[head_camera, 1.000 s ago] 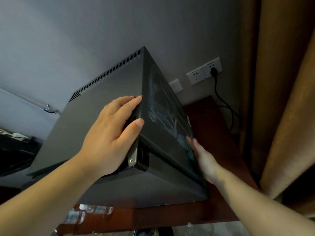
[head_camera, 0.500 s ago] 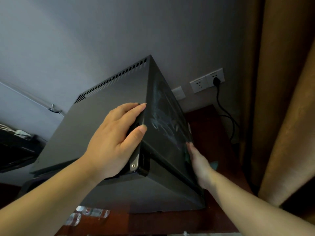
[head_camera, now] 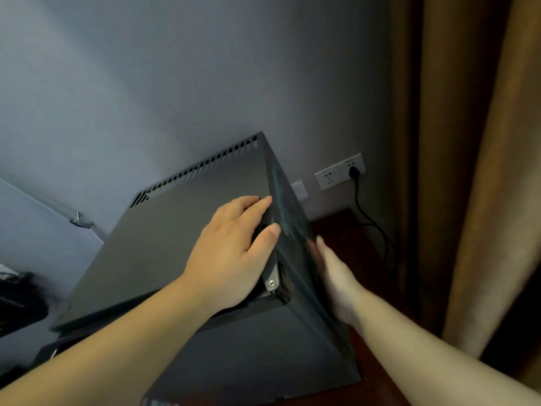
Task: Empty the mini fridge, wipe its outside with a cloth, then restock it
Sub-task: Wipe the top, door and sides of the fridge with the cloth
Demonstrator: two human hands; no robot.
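While left hand [head_camera: 231, 253] rests atop mini fridge [head_camera: 164, 244], right hand [head_camera: 336, 276] flat agst side.

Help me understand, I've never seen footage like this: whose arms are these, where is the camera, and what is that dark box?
There is no machine here. A person wears a camera on the head, and it looks down at their own bare arms. The dark grey metal mini fridge, with vent slots along its top, stands on a dark reddish wooden surface. The left hand rests on the fridge's top, fingers at the right edge. The right hand lies flat against its smeared right side; no cloth shows under it. Behind, a black plug sits in a white wall socket.
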